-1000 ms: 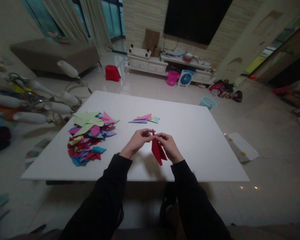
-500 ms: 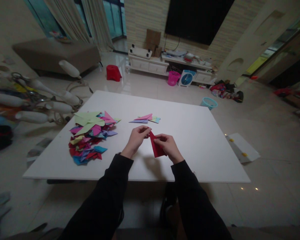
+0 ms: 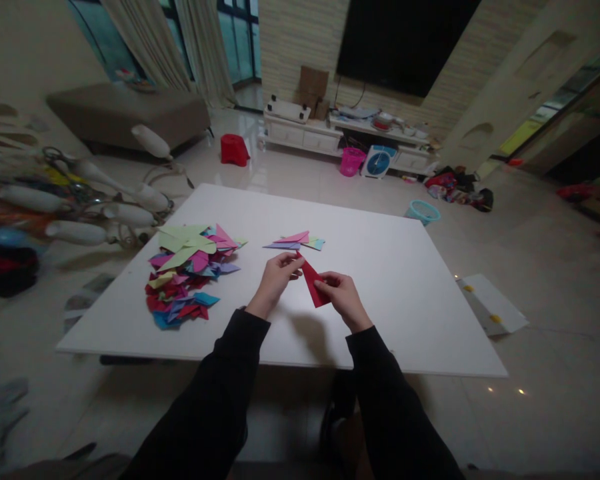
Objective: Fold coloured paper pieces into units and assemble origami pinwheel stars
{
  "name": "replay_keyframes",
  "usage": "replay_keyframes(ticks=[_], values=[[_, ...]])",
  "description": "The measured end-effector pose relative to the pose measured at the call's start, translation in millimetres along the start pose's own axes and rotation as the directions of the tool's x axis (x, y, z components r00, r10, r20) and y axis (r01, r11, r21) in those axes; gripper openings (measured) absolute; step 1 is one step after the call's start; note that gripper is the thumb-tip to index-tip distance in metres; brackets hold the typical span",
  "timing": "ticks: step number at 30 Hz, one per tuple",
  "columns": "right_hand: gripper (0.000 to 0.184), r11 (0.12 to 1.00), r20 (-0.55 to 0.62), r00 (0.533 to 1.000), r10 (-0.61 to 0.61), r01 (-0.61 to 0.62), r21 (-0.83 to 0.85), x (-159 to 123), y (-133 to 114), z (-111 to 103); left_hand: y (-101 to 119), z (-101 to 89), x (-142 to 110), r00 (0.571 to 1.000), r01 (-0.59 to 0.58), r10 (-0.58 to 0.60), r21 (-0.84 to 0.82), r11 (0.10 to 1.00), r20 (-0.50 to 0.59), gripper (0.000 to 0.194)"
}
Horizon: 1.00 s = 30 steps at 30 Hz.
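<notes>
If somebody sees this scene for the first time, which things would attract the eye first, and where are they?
Probably first is the red folded paper, held by the left hand and the right hand above the white table. Next might come the heap of colourful folded papers on the table's left side, with a pale green piece at its far end. The large black screen on the far wall also stands out.
</notes>
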State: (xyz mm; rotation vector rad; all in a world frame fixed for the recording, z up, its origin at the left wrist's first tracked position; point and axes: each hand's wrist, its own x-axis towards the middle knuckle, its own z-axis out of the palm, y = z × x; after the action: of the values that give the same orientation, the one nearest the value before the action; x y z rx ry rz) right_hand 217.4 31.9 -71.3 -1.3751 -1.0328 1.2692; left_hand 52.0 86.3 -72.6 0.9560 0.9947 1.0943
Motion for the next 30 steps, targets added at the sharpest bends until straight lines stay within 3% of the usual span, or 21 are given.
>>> replay_keyframes(ticks=[2, 4, 7, 12, 15, 18, 20, 23, 26, 30], values=[[0.031, 1.000, 0.002, 1.000, -0.008, 0.008, 0.007, 0.2, -0.5, -0.9, -1.9, 1.7, -1.7, 0.994, 0.035, -0.042, 0.071, 0.997, 0.098, 0.032], [0.034, 1.000, 0.006, 1.000, -0.005, 0.005, 0.021, 0.3, -1.3, -1.0, -4.4, 2.9, -2.0, 0.993, 0.029, -0.042, 0.112, 0.993, 0.111, 0.029], [0.037, 0.999, -0.046, 0.998, -0.035, 0.037, 0.028, 0.7, -2.1, -0.3, -6.7, 2.9, -0.4, 1.000, -0.009, 0.010, 0.070, 0.998, -0.014, 0.027], [0.031, 0.992, -0.238, 0.965, -0.107, 0.122, 0.045, 2.2, 0.4, -1.9, -1.7, -1.2, -1.4, 0.981, -0.071, 0.058, -0.066, 0.995, -0.183, 0.029], [0.030, 0.985, -0.358, 0.924, -0.132, 0.162, 0.056, 0.7, 1.7, -4.1, 3.0, -6.0, -4.6, 0.966, -0.122, 0.096, -0.096, 0.988, -0.240, 0.027], [0.026, 0.956, -0.419, 0.859, -0.294, 0.262, -0.133, -6.7, -1.4, -1.9, 4.7, -11.2, -7.5, 0.957, -0.134, 0.121, -0.033, 0.990, -0.264, 0.023], [0.021, 0.865, -0.356, 0.805, -0.474, 0.349, -0.360, -14.2, -4.9, 3.5, 3.1, -11.9, -9.5, 0.959, -0.117, 0.126, 0.050, 0.992, -0.255, 0.020], [0.013, 0.640, -0.101, 0.746, -0.658, 0.483, -0.597, -22.7, -6.9, 14.7, -1.8, -6.3, -13.8, 0.971, -0.086, 0.112, 0.128, 0.988, -0.210, 0.014], [0.008, 0.488, 0.099, 0.729, -0.677, 0.546, -0.681, -22.7, -2.9, 23.0, -6.4, 2.7, -18.3, 0.985, -0.071, 0.099, 0.198, 0.978, -0.139, 0.009], [0.003, 0.407, 0.147, 0.716, -0.682, 0.539, -0.738, -15.5, 3.5, 26.0, -7.8, 7.9, -20.6, 0.987, -0.067, 0.098, 0.233, 0.970, -0.125, 0.012]])
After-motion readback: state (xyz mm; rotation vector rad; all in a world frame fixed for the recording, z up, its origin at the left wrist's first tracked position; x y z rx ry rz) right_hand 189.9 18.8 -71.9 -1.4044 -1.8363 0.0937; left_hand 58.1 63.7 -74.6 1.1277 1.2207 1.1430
